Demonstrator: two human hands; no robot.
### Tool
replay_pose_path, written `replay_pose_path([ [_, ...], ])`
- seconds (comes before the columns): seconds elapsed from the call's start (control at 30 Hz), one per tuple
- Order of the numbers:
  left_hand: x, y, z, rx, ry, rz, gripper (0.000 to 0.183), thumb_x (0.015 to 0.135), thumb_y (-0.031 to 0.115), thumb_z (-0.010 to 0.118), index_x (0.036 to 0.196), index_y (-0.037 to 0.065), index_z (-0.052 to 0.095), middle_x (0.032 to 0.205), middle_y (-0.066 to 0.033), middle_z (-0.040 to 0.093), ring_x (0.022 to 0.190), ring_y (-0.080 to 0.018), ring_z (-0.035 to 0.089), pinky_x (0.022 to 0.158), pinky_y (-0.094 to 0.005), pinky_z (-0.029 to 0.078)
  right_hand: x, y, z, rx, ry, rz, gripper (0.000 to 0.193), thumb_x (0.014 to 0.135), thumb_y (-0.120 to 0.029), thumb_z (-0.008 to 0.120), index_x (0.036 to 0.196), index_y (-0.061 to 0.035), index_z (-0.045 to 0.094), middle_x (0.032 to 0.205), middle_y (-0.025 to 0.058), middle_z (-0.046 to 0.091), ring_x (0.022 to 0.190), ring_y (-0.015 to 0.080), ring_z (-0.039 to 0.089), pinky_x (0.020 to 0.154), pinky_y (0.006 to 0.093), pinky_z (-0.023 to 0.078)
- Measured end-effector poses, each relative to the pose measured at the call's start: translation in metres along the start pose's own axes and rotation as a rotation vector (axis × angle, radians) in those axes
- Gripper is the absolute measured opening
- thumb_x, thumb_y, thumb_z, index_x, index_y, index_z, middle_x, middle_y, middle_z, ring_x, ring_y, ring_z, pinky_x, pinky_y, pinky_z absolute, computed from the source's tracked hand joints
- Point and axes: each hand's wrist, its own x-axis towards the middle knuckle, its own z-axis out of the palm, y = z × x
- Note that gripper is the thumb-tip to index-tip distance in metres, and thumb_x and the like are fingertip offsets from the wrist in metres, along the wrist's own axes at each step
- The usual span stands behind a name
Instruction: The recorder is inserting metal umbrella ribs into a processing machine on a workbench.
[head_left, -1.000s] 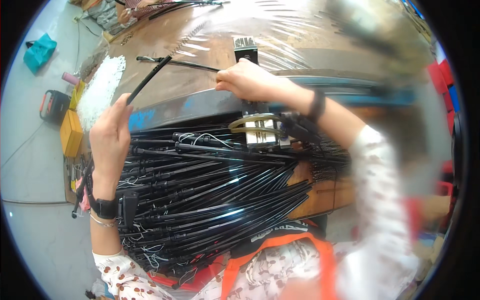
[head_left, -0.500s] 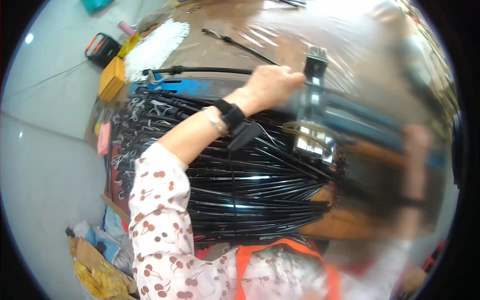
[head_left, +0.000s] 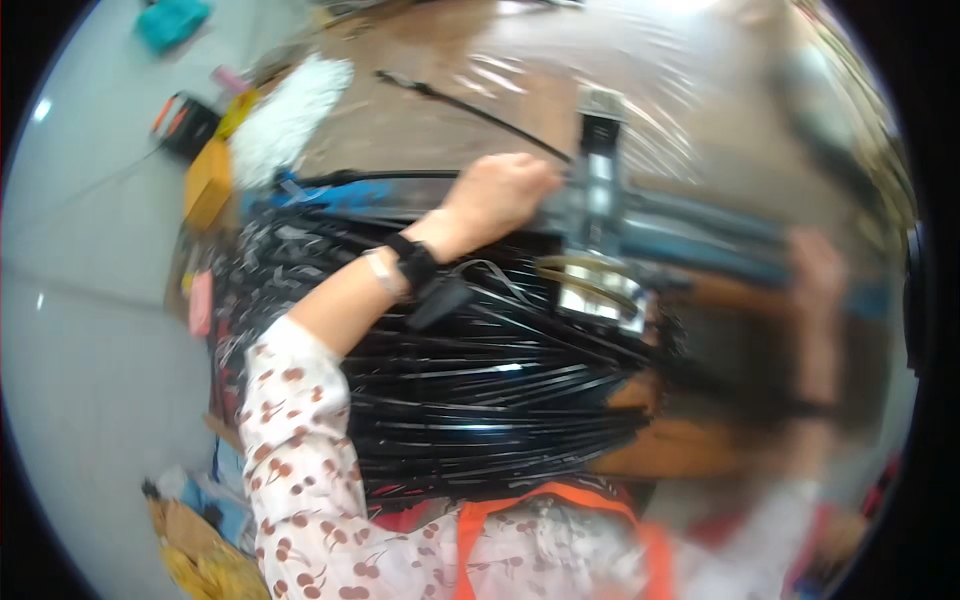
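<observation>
A slim black rod [head_left: 405, 175] runs almost level along the blue-streaked metal rail [head_left: 372, 195], one end pointing left and the other reaching the person's left hand [head_left: 500, 197], whose fingers are curled closed around it. A second rod [head_left: 480, 113] lies alone on the film-covered tabletop [head_left: 430, 140], slanting from upper left down to the right, while a heap of smooth, glossy rods [head_left: 480, 405], too many to count, fans out nearer the body. The right hand [head_left: 818, 270], at far right, is too blurred to tell its grip; one yellow box [head_left: 208, 185] stands beside a white, grainy pile [head_left: 290, 125].
</observation>
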Motion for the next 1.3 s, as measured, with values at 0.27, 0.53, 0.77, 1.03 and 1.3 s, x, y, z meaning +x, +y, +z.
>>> replay_pose_path([
  [0.27, -0.002, 0.0, 0.017, 0.068, 0.034, -0.099, 0.02, 0.097, 0.024, 0.06, 0.086, 0.008, 0.056, 0.075, -0.0169, 0.066, 0.075, -0.0398, 0.065, 0.061, -0.0489, 0.05, 0.018, -0.153, -0.039, 0.296, -0.04, 0.011, 0.026, 0.08, -0.017, 0.079, 0.102, -0.0065, 0.07, 0.087, 0.0059, 0.07, 0.088, 0.0259, 0.063, 0.078, 0.0397, 0.041],
  [0.53, -0.005, -0.002, 0.011, 0.048, 0.01, -0.098, 0.02, 0.097, 0.024, 0.06, 0.086, 0.008, 0.055, 0.076, -0.0167, 0.065, 0.075, -0.0402, 0.065, 0.062, -0.0487, 0.049, 0.043, -0.183, 0.001, 0.523, -0.106, 0.137, 0.029, 0.085, -0.015, 0.074, 0.111, -0.0048, 0.067, 0.09, 0.0084, 0.067, 0.088, 0.0267, 0.06, 0.076, 0.0402, 0.041],
  [0.77, -0.01, -0.005, 0.022, 0.118, 0.099, -0.009, 0.004, 0.092, 0.006, 0.059, 0.09, 0.007, 0.061, 0.08, -0.0153, 0.068, 0.077, -0.0376, 0.067, 0.064, -0.0473, 0.052, 0.041, -0.171, 0.045, 0.979, -0.149, 0.08, 0.02, 0.093, -0.012, 0.065, 0.112, -0.0049, 0.066, 0.088, 0.017, 0.065, 0.084, 0.0353, 0.061, 0.076, 0.0431, 0.048],
  [1.03, -0.028, -0.107, -0.036, 0.51, 0.163, 0.27, 0.015, 0.098, 0.02, 0.06, 0.11, 0.012, 0.064, 0.1, -0.0102, 0.068, 0.09, -0.0295, 0.066, 0.078, -0.0404, 0.052, -0.054, -0.219, -0.077, 0.326, -0.624, -0.178, 0.023, 0.076, -0.018, 0.075, 0.081, -0.0072, 0.055, 0.08, 0.0099, 0.06, 0.079, 0.0281, 0.059, 0.073, 0.0404, 0.045],
  [1.3, -0.082, 0.124, -0.049, 0.49, -0.406, 0.199, 0.008, 0.083, 0.013, 0.064, 0.082, 0.019, 0.07, 0.081, -0.0022, 0.062, 0.079, -0.0227, 0.061, 0.07, -0.0404, 0.043, -0.075, -0.231, -0.056, 0.777, -0.463, 0.272, 0.017, 0.083, -0.005, 0.064, 0.1, -0.0067, 0.062, 0.086, 0.0126, 0.062, 0.08, 0.0376, 0.062, 0.067, 0.0478, 0.051],
])
